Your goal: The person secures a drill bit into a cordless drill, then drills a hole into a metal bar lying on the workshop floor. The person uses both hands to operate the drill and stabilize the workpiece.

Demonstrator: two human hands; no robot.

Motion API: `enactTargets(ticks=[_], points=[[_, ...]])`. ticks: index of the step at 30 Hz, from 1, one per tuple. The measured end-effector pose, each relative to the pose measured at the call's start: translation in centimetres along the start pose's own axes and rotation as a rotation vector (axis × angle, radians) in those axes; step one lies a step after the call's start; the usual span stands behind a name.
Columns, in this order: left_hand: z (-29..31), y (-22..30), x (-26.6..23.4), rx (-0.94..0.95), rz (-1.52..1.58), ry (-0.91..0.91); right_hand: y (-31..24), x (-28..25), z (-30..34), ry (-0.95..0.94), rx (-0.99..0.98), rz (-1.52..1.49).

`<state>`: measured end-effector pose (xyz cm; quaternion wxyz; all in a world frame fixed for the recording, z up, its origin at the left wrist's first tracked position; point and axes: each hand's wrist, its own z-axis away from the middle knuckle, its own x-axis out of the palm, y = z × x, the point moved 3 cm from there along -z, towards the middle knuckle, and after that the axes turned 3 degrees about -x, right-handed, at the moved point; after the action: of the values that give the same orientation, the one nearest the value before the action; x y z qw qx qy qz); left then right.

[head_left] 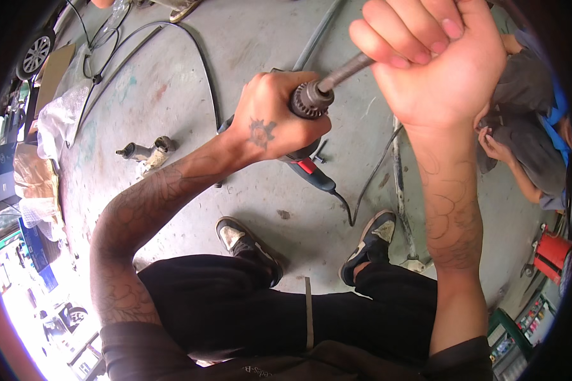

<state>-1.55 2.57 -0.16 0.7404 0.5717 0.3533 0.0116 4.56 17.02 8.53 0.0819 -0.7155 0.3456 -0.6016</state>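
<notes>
My left hand (270, 114) is wrapped around the front of a corded power drill, just behind its toothed metal chuck (311, 100). The drill's dark and red handle (313, 173) shows below that hand, with a black cord trailing from its end. From the chuck a grey metal rod (348, 71) slants up to the right. My right hand (435, 60) is closed in a fist around the rod's far end, which its fingers hide. A small T-shaped metal piece (322, 151) shows beside the drill handle; I cannot tell whether it is attached.
On the concrete floor to the left lies a dirty metal mechanical part (149, 152). A black hose (200, 54) curves beyond it. A long pale bar (400, 197) lies to the right. Someone in dark clothes (521, 127) crouches at the right, above a red object (551, 254). Plastic wrap (63, 124) lies far left.
</notes>
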Motion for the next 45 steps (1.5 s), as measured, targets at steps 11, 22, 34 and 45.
enactTargets(ticks=[11,22,34,45], points=[[-0.4,1.6,-1.2,-0.006,-0.063,0.015,1.6,0.5,0.6,-0.207,-0.126,0.182],[-2.3,-4.0,0.5,-0.376,-0.07,0.027,5.2,-9.3,1.6,0.134,0.266,0.77],[-3.6,-1.7,6.9,-0.6,0.744,0.06,-1.6,-9.6,19.5,-0.573,0.146,2.206],[-1.4,1.8,24.2,-1.214,1.736,-0.024,-14.0,-4.6,14.9,-0.648,0.544,2.197]])
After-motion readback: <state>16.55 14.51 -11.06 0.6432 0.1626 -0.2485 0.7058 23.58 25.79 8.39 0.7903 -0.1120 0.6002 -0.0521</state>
